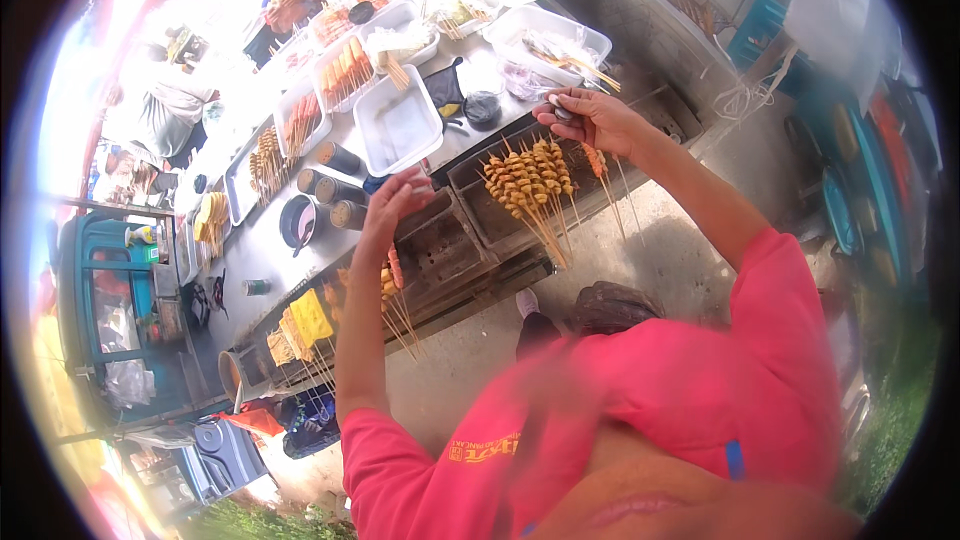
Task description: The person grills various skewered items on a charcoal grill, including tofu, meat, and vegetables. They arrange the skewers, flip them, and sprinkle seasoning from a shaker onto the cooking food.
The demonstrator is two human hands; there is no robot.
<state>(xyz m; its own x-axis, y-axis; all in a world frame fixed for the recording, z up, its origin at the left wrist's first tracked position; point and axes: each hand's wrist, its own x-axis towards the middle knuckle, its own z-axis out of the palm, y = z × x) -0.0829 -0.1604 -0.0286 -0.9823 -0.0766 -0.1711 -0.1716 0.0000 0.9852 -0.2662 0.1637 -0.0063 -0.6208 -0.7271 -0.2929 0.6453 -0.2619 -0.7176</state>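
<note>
My right hand [586, 120] is raised over the right part of the metal charcoal grill [442, 240], its fingers closed on a small whitish, coin-like object [558, 106]. My left hand [399, 199] hangs over the grill's near side of the counter, fingers loosely curled; a pale bit shows at its fingertips, and whether it is held is unclear. Between and below the hands lies a bunch of spiral-cut skewers [529, 176] on the grill. Reddish sausage-like skewers [598, 165] lie to their right. Yellow sheet-like food on skewers [310, 317] rests at the grill's left end.
On the steel counter [262, 262] stand an empty white tray [397, 120], shaker jars [339, 158], a dark bowl with a brush or spoon [300, 221] and trays of sausage skewers [346, 73]. People [289, 0] are beyond the counter. A teal cart frame [112, 315] stands left.
</note>
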